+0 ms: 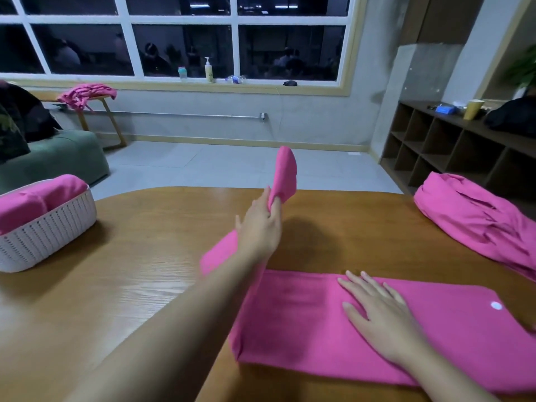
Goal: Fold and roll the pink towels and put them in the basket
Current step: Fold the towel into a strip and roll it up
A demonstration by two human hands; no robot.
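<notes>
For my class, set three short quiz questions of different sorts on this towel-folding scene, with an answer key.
1. True or false: the basket at the table's left already holds rolled pink towels.
2. Which hand lifts one end of the folded towel off the table? A) left hand B) right hand C) neither
3. Fill in: the right hand lies ____ on the towel, fingers straight.

Key
1. True.
2. A: the left hand grips the raised end.
3. Flat.

A heap of unfolded towels waits at the right.
</notes>
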